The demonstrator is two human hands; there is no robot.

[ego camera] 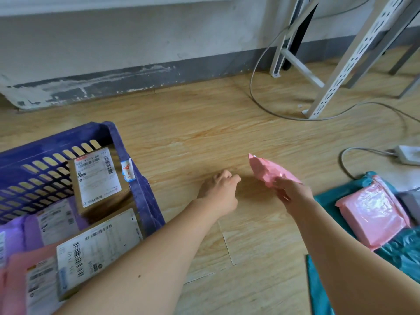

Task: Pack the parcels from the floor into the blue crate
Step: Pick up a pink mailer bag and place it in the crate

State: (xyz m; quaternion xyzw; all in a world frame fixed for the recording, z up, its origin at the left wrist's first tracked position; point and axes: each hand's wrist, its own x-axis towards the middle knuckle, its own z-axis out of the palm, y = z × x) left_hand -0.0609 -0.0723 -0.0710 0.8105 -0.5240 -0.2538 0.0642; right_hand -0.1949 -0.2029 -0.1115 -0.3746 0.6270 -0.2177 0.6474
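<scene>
The blue crate [138, 187] stands on the floor at the left, holding several labelled parcels, among them a brown box [100, 178] and a purple mailer [31, 230]. My right hand [293, 192] grips a small pink mailer [270, 170] held above the floor, right of the crate. My left hand [221, 189] hovers beside it with fingers loosely curled, holding nothing. At the right, on the floor, lie a larger pink parcel [372, 212], teal mailers [404, 248] and a grey parcel [411, 201].
White slotted metal shelf legs [347, 64] stand at the back right, with a grey cable [261, 101] looping over the wood floor. A white power strip [406, 154] lies at the right edge. The wall with its grey skirting runs along the back.
</scene>
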